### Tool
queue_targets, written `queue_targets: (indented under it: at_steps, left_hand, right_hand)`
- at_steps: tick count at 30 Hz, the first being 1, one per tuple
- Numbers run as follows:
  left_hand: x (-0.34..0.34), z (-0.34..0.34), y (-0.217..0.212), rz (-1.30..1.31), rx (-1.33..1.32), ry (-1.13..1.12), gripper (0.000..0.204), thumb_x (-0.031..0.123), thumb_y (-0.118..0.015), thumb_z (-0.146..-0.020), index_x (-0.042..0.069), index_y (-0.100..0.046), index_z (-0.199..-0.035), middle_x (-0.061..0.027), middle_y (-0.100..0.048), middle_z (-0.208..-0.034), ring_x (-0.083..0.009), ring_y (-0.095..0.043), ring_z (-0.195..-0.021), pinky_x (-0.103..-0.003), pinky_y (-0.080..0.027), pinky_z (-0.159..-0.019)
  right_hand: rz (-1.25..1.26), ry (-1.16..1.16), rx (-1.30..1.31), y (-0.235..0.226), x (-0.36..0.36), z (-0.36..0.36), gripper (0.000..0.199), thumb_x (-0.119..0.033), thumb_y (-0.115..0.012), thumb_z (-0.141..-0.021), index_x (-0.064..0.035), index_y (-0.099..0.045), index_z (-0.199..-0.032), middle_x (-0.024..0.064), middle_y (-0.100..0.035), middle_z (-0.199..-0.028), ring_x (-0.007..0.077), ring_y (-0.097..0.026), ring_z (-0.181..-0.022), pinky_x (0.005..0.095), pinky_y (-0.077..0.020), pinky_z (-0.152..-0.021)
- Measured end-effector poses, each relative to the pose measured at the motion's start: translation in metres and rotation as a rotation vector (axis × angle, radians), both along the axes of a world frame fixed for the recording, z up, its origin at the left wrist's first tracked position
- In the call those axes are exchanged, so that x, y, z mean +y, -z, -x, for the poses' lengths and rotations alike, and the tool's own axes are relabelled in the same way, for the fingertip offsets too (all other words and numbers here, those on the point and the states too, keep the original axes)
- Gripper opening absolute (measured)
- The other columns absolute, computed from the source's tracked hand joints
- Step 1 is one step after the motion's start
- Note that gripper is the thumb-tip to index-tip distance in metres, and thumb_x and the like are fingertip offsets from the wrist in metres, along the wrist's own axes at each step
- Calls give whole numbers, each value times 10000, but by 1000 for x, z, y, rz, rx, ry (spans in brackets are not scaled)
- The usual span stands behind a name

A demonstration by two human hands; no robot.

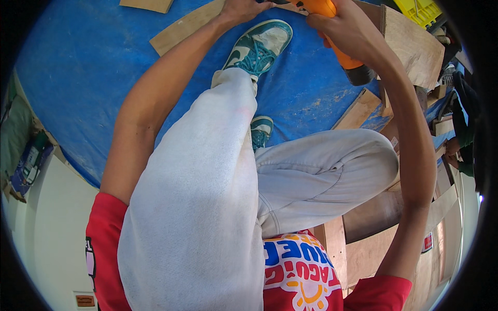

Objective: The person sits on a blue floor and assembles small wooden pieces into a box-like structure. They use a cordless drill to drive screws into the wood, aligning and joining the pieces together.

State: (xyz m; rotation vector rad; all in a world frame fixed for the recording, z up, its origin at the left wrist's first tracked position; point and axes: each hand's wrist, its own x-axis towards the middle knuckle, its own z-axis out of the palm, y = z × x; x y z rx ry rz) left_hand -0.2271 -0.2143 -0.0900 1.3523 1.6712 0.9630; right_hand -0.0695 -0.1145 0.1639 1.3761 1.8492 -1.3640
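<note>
My right hand (348, 30) is wrapped round the handle of an orange cordless drill (340, 54), whose dark base points down toward the floor. The drill's front end runs up past the top edge and is partly cut off. My left hand (246, 8) is at the top edge, its fingers drawn together by a small dark part near the drill's front. What those fingers hold is hidden. Beneath the left forearm lies a curved wooden board (184, 28), with a strip of wood showing again near the drill's front.
A blue tarp (88, 67) covers the floor under my teal and white shoes (259, 46). Wooden boards (412, 49) and offcuts (358, 108) lie at the right, by a yellow plastic item (419, 10). Another person's hand (452, 146) shows at the far right.
</note>
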Motion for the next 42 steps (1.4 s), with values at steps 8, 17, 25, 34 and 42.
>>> queue_targets:
  at_steps: [8, 17, 25, 34, 42]
  left_hand:
    - [0, -1, -8, -75, 27, 15, 136, 69, -840, -741, 19, -731, -804, -104, -645, -883, -277, -645, -832, -382, -525, -747]
    - [7, 6, -25, -423, 210, 211, 177, 24, -747, -757, 94, -774, -917, -72, -713, -1010, -314, -642, -995, -428, -515, -887]
    - [11, 19, -21, -343, 129, 320, 160, 34, -760, -775, 60, -747, -933, -121, -687, -1023, -346, -640, -999, -449, -519, -884]
    - [-5, -5, -9, 109, -393, -100, 187, -20, -688, -874, -1, -721, -1057, -72, -685, -1026, -210, -686, -874, -329, -554, -771]
    - [18, 6, 28, 568, -767, -156, 199, 26, -624, -913, -19, -662, -1102, -43, -670, -866, -137, -623, -792, -289, -511, -698]
  right_hand:
    - [-28, 11, 15, 7, -2, -4, 248, -188, -640, -902, 16, -686, -1037, 77, -666, -746, 173, -639, -657, 337, -539, -631]
    - [-21, 33, 55, 6, -3, -7, 254, -192, -639, -911, 10, -685, -1057, 74, -668, -754, 174, -641, -666, 337, -543, -639]
    - [8, 73, 108, 9, 2, -16, 226, -177, -654, -906, 26, -689, -997, 64, -666, -742, 160, -636, -645, 321, -537, -621]
    - [63, 159, 70, 9, 7, -12, 260, -248, -654, -983, 10, -675, -1001, 42, -643, -732, 141, -624, -630, 310, -531, -595]
    - [12, 55, 203, 15, 21, -18, 344, -283, -637, -1007, 21, -661, -1166, 67, -678, -818, 148, -649, -675, 308, -546, -631]
